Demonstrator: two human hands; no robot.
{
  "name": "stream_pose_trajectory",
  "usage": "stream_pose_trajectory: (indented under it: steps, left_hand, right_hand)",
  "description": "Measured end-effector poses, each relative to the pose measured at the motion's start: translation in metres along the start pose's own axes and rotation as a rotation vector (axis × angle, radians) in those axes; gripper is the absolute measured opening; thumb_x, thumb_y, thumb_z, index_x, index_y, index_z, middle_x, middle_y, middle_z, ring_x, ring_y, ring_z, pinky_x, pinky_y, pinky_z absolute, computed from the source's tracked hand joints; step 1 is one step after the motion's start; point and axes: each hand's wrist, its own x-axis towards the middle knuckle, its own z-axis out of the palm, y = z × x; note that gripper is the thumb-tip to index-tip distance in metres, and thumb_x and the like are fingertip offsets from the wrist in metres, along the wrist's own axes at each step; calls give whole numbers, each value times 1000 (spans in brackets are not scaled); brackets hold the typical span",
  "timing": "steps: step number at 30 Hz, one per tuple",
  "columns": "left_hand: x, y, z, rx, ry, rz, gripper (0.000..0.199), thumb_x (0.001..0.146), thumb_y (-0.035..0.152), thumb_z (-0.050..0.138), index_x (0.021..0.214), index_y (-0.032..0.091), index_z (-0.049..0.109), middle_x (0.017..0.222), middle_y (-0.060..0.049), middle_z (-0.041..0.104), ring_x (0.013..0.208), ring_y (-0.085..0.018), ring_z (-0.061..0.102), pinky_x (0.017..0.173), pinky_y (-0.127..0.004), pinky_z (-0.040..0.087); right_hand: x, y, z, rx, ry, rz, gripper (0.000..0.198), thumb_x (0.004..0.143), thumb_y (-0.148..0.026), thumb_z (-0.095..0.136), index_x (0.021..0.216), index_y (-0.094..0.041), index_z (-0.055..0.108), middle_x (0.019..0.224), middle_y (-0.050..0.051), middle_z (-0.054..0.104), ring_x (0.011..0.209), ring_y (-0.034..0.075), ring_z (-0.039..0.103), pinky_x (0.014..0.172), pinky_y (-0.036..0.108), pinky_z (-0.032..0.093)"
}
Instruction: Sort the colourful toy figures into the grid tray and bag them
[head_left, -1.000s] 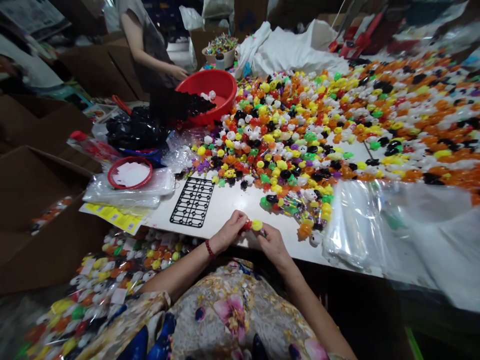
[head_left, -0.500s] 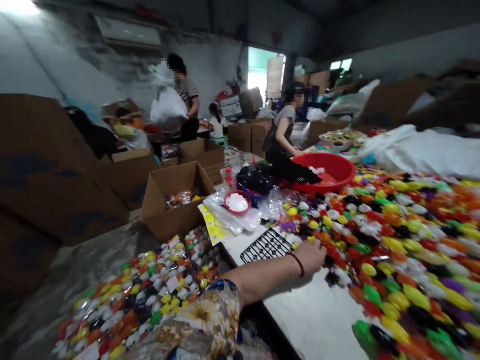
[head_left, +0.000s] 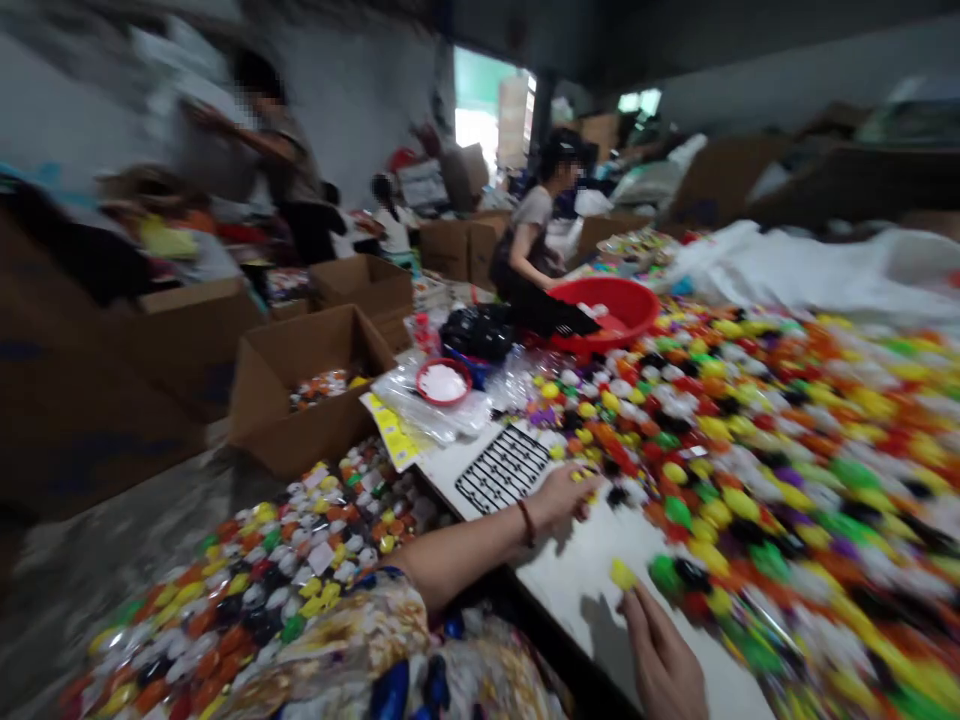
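Note:
My right hand (head_left: 664, 650) is in the lower right, its thumb and fingers pinching a small yellow plastic piece (head_left: 622, 574) above the white tabletop (head_left: 577, 590). My left hand (head_left: 564, 497), with a dark red band at the wrist, reaches across the table with its fingers curled. Small bits of yellow show at its fingertips, so it seems to hold a small yellow piece, partly hidden. Beside that hand lies a black plastic grid (head_left: 504, 468). A large heap of colourful plastic pieces (head_left: 720, 470) spreads just beyond both hands.
A red basin (head_left: 622, 312) stands beyond the heap, with a co-worker (head_left: 529, 230) beside it. A small red bowl of white stuff (head_left: 444, 382) rests on clear bags. An open carton (head_left: 300, 430) and filled clear packets (head_left: 262, 570) lie to the left.
My left hand has drawn back from the heap's edge towards me. My right hand has come into view with a yellow piece. The view has turned right; a standing person has raised a white bag.

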Motion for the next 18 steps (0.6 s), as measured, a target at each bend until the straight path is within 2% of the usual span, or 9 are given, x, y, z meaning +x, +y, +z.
stream_pose_trajectory:
  steps: [3,7,13,18]
  left_hand:
    - [-28,-15,3,-158,1,-63,54,67,69,68,71,21,43,55,8,46,37,-5,41,39,-19,31]
    - [-48,-25,5,-224,12,-81,61,63,76,67,69,19,46,54,8,46,36,-2,35,35,-18,23]
    - [-61,-29,19,-263,14,-65,60,65,75,68,69,19,46,53,8,44,38,-3,36,37,-18,25]
    - [-65,-34,25,-227,32,-29,60,69,77,63,72,19,45,56,8,47,40,-3,38,40,-19,28]
  right_hand:
    - [-2,-26,3,20,33,-8,41,86,-56,55,93,-21,75,90,11,76,76,25,70,65,35,57]
    - [-2,-43,9,-39,-2,-73,29,94,-39,51,95,-20,72,80,7,72,71,20,66,68,30,54]
    - [-13,-44,7,-145,-33,-125,27,97,-33,46,102,-20,70,79,6,68,71,18,63,69,29,51]
    - [-16,-42,5,-180,-38,-109,27,97,-33,47,99,-20,70,80,7,69,72,19,64,69,30,51]
